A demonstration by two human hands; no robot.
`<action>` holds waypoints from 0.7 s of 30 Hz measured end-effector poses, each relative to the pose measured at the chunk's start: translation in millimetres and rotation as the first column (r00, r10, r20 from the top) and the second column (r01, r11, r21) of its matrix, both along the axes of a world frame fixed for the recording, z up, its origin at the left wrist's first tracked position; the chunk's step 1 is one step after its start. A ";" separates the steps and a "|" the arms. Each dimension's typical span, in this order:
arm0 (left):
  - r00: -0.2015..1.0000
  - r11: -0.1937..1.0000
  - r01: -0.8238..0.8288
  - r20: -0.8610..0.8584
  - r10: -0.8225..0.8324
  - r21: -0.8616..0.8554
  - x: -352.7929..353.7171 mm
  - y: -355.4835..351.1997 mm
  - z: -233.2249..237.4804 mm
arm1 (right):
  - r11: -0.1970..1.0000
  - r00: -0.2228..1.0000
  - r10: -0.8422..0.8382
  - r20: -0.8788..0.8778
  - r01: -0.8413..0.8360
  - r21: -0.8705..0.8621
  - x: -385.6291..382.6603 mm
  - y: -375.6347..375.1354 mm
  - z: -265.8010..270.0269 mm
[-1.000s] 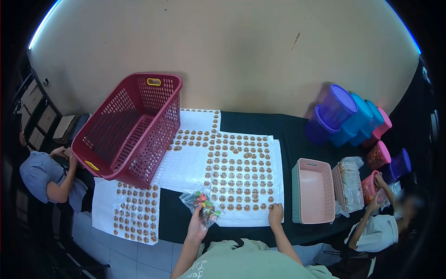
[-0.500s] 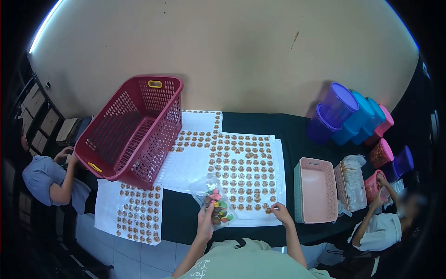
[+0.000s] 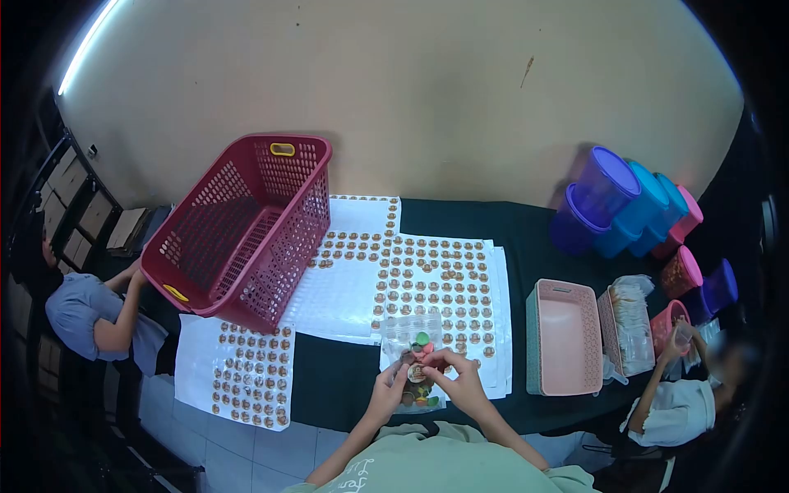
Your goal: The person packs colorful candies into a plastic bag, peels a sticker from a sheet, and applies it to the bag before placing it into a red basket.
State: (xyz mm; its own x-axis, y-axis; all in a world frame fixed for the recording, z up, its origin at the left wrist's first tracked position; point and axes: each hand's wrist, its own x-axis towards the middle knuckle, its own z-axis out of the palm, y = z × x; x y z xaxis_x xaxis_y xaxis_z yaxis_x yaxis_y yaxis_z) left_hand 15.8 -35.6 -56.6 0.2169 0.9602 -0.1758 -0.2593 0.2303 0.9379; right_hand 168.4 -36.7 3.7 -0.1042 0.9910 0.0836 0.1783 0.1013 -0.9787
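Observation:
A clear plastic bag (image 3: 400, 329) of colourful round pieces lies upright before me, over the near left part of a sheet of round brown stickers (image 3: 463, 311). My left hand (image 3: 385, 396) is closed on the bag's left edge, thumb on its front. With thumb and index finger, my right hand (image 3: 462, 386) pinches a round sticker (image 3: 417, 374) against the bag's front, close to the left thumb. Beyond the bag, rows of stickers fill much of the white sheet, with bare patches among them.
A maroon laundry basket (image 3: 306, 234) stands at left, near another sticker sheet (image 3: 193, 361). At right are a pink basket (image 3: 567, 341), a basket of clear packets (image 3: 631, 320) and purple and blue tubs (image 3: 608, 185). People sit at left (image 3: 90, 316) and right (image 3: 674, 411).
My right hand has come from the sheet's near right edge to the bag, bringing a sticker onto its front. The bag has shifted right and is held straighter.

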 end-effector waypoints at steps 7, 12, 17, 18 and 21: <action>0.999 0.999 0.020 0.039 -0.019 -0.035 -3.3 -4.0 -1.7 | 0.998 0.998 -0.057 0.007 0.057 0.026 -5.6 -3.5 -7.3; 0.996 0.998 0.059 -0.061 -0.057 0.037 -3.7 -3.7 0.2 | 0.997 0.999 -0.043 -0.015 0.044 0.058 -3.1 -1.7 -8.4; 0.994 0.994 0.102 -0.032 -0.101 0.040 -2.3 -2.2 4.0 | 1.000 0.999 -0.015 0.051 0.014 0.022 0.3 -0.8 1.0; 0.993 0.991 0.115 -0.004 -0.115 0.073 -2.0 -1.6 1.5 | 1.000 0.999 -0.016 0.052 0.015 0.022 -0.4 -1.1 -0.3; 0.993 0.991 0.114 0.004 -0.115 0.065 -2.0 -1.4 -3.1 | 0.998 0.998 -0.054 0.035 0.052 0.048 -4.0 -1.9 -3.3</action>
State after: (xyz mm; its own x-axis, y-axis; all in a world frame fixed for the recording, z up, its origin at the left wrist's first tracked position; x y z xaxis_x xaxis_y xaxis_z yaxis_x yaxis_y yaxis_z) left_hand 13.8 -37.1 -59.7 0.3272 0.9383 -0.1120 -0.2423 0.1979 0.9498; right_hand 164.5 -38.6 0.4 -0.0555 0.9903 0.1272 0.2197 0.1364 -0.9660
